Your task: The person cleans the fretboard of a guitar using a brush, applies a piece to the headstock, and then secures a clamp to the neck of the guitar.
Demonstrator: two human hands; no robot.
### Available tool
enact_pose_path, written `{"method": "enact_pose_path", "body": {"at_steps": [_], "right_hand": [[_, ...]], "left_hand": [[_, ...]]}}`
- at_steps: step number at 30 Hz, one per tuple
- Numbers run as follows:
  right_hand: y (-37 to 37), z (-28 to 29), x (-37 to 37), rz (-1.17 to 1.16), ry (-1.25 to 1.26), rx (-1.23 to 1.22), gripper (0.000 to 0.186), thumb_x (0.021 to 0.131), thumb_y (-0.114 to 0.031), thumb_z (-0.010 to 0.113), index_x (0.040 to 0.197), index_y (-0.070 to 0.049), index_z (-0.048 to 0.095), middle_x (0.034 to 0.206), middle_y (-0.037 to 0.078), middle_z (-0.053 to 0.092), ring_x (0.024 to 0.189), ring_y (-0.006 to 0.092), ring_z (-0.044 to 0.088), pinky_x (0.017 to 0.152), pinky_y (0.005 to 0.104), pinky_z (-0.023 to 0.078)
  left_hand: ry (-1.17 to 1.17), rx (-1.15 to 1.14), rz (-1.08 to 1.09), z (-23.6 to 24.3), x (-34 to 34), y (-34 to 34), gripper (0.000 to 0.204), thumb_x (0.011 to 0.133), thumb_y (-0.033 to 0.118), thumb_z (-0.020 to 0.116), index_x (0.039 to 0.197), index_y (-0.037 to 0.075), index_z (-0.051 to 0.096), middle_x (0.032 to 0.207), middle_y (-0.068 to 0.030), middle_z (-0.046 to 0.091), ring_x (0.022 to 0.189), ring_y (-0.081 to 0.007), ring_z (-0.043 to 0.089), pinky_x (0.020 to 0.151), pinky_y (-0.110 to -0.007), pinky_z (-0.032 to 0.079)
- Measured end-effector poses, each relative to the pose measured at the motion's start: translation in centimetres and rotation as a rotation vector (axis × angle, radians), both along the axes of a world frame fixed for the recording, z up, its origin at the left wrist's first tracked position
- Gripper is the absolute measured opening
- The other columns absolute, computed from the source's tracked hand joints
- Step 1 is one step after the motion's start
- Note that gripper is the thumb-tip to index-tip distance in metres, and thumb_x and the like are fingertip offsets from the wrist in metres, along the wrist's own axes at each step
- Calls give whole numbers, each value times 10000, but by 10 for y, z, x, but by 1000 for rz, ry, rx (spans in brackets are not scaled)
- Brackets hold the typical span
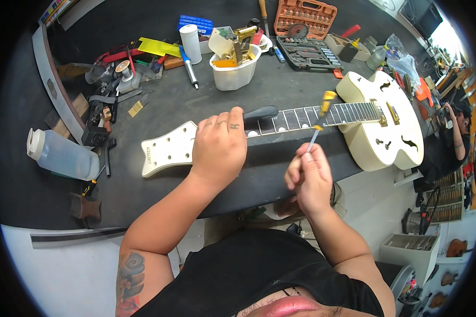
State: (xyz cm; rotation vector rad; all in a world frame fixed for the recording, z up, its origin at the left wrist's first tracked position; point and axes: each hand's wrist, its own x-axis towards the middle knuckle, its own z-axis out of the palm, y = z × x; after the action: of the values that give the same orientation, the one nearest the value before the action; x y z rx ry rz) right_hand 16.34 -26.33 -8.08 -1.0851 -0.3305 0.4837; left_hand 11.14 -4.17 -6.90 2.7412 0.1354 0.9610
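A cream hollow-body electric guitar [354,145] lies face up across the bench, headstock [166,150] to the left and body to the right. My left hand [219,145] is closed over the neck beside the headstock. From its fingers a black handle [262,112] sticks out to the right above the fretboard [293,119]; the rest of that tool is hidden. In front of the neck, my right hand [311,177] pinches the pale shaft of a slim tool. The upper end of this slim tool [327,101] is yellow and dark, and it overlaps the fretboard in view.
Behind the neck stands a white tub [234,76] of gold-coloured parts. Near it are a white canister [190,45] and an open socket set [309,53]. A translucent jug [63,156] stands at left, beside assorted tools. Another person [449,132] is at the far right.
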Motion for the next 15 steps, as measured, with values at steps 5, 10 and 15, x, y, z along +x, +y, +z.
{"method": "enact_pose_path", "body": {"at_steps": [5,10,15], "right_hand": [[-7,-1,3,293,86,-176,176,1174,-210,430,1191,-55,513,685,28,506,573,118,461,545,272,407],[-1,10,1,122,-1,-102,182,1178,-217,423,1174,-60,515,678,28,500,570,118,453,537,280,398],[-4,-6,-3,110,14,-17,194,1177,-224,427,1184,-57,525,680,23,513,568,105,454,526,272,382]], "left_hand": [[-6,7,-7,2,-1,-1,309,952,17,655,1251,-34,598,1041,-182,712,976,-364,692,917,-486,522],[-8,10,-11,0,0,0,308,942,7,658,1241,-39,597,1025,-183,709,977,-362,696,913,-482,521],[-8,7,-25,3,-1,-1,313,936,3,660,1238,-46,595,1036,-189,715,984,-362,702,909,-479,521]]}}
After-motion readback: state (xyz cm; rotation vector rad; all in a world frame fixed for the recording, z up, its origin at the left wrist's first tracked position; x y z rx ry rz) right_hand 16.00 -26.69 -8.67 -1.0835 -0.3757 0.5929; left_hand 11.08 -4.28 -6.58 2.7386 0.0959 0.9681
